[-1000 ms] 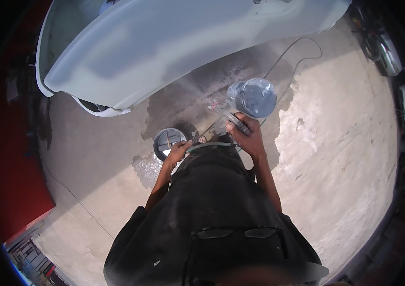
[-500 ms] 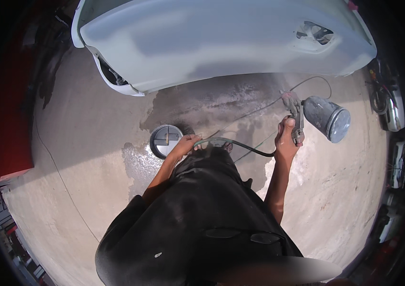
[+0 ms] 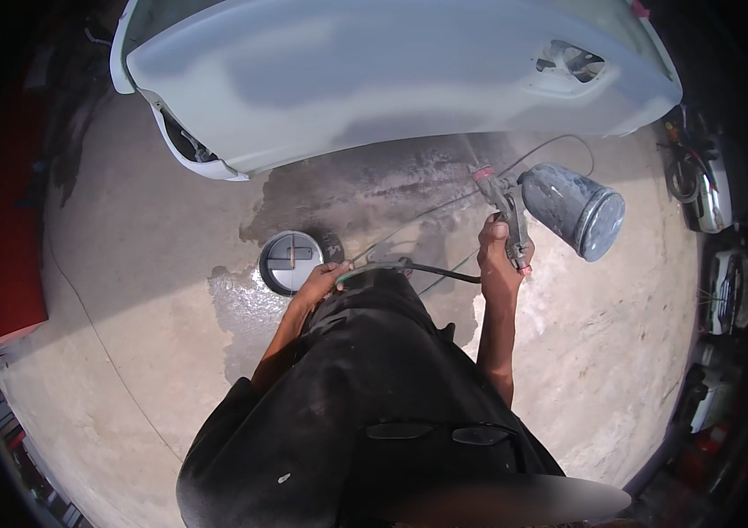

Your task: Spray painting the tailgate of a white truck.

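My right hand point(image 3: 502, 260) is wrapped round the handle of a spray gun point(image 3: 502, 207) with red-stained ends and a big grey cup point(image 3: 572, 209) tilted out to the right. A faint mist shows at its nozzle, which points at a pale car bumper point(image 3: 374, 79) with grey patches. From under the gun a dark air hose point(image 3: 444, 271) curves left across my body. My left hand point(image 3: 323, 280) is closed on the hose's greenish stretch in front of my dark clothing. Its fingers are partly hidden.
Beside my left hand a round dark-rimmed tub point(image 3: 263, 268) stands on the partly wet concrete floor point(image 3: 154, 290). Thin hose or cable point(image 3: 97, 330) trails along the floor at left. A red object point(image 3: 9, 273) stands far left; loose car parts point(image 3: 730, 290) line the right edge.
The spray gun has swung left and its nozzle now tips toward the bumper, with faint mist showing. The whole view has shifted slightly. My left hand keeps hold of the hose.
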Available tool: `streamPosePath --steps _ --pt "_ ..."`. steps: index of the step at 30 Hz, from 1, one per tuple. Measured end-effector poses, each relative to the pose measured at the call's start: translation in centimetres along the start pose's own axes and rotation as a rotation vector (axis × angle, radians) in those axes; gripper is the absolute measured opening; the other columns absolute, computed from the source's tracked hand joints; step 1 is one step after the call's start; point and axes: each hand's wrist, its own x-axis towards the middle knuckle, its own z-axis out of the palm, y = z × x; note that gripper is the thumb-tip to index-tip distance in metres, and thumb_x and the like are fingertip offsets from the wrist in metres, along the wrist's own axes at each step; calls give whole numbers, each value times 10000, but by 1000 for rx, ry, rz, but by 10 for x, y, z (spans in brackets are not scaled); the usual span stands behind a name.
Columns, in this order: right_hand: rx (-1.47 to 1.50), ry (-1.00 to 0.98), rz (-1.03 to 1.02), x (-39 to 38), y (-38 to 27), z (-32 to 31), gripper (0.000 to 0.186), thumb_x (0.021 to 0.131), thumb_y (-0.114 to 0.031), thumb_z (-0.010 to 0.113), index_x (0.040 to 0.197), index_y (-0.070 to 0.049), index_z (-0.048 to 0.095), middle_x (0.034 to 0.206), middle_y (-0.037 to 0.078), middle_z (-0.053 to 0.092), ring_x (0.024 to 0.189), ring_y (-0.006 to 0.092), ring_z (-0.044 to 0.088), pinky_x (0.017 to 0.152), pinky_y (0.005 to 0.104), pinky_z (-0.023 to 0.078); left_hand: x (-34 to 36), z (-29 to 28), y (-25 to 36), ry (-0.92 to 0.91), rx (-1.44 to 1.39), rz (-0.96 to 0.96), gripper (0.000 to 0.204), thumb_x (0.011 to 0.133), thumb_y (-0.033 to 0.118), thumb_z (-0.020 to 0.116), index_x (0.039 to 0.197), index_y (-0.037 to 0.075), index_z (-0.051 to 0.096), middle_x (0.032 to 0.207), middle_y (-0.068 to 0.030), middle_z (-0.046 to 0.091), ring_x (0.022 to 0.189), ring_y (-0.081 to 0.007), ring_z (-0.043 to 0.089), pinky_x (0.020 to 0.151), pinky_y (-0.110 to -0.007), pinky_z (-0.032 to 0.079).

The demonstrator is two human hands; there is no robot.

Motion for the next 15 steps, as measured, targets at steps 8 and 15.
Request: streamPosePath --steps 8,15 --pt "148 248 5 -3 -24 -6 454 948 -472 716 844 -56 567 653 -70 414 580 37 379 521 227 274 21 11 18 -73 -1 61 346 1033 414 578 942 98 688 626 46 556 413 -37 384 378 -225 250" --pt "-37 -320 -189 -28 -59 52 299 932 -276 732 867 -8 614 732 -5 546 686 89 501 623 262 405 28 -11 15 -104 40 67 364 1048 416 555 898 106 670 625 47 564 403 -28 366 373 -219 235"
